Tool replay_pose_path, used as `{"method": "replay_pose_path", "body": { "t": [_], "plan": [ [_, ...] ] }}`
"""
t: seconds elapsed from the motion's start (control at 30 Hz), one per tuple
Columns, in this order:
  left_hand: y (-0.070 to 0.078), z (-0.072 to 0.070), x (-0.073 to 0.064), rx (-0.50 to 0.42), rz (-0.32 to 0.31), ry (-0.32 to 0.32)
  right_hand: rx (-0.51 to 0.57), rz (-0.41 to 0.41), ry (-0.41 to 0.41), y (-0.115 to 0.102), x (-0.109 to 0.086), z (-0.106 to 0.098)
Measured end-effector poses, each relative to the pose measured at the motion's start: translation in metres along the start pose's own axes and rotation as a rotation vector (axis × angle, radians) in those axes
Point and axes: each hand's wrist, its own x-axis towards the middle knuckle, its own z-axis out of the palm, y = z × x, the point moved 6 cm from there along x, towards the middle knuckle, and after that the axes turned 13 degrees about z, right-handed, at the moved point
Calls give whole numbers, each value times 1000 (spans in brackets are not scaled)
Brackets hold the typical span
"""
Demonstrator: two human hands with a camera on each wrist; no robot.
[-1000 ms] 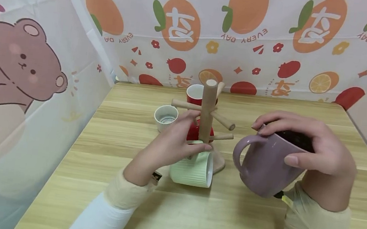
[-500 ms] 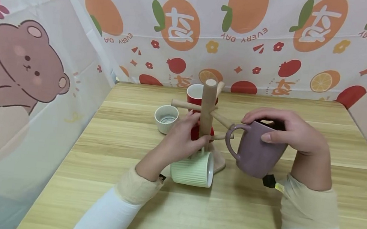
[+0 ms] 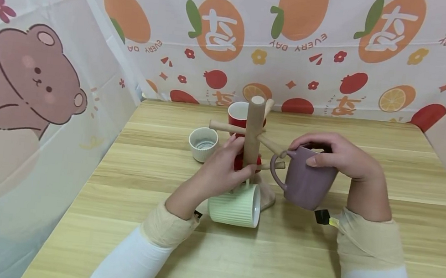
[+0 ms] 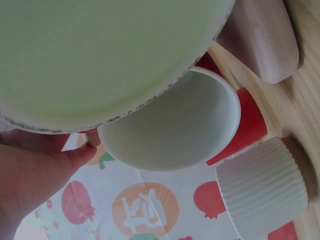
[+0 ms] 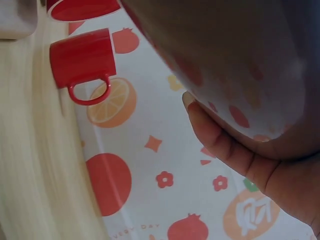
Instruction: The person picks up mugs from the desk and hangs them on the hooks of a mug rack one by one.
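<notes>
Just right of the wooden stand, a purple mug is hanging from the right hand, above the table. Its smooth, plain wall is showing a soft sheen, and its muted mauve colour is running evenly from rim to base. The mug is leaning a little, its mouth facing upward beneath the palm and its rounded handle pointing toward the stand. The right fingers are gripping it at the rim, with the thumb pressing on the near side. An upper peg is meeting the top of the handle; whether its tip is passing through the loop, I cannot tell. Close to the right wrist camera, the mug's glossy surface is mirroring the fruit-printed cloth in blurred patches.

Across from it, the left hand is holding the stand's post, its fingers bending around the wood. Below that hand, a pale green ribbed mug is lying sideways, its white-lined mouth facing right. A red mug is partly showing behind the post, and farther back a white-lined red mug is standing upright. Left of them, a white ribbed cup is sitting on the table.
</notes>
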Motion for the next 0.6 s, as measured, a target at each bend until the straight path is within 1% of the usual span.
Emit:
{"method": "replay_pose_path", "body": {
  "t": [0.13,0.47,0.6],
  "plan": [
    [0,0,0,1,-1,-1,28,28,-20,7,5,2],
    [0,1,1,6,15,0,109,65,-117,22,14,11],
    [-1,2,0,14,21,10,128,64,-128,28,16,12]
  ]
}}
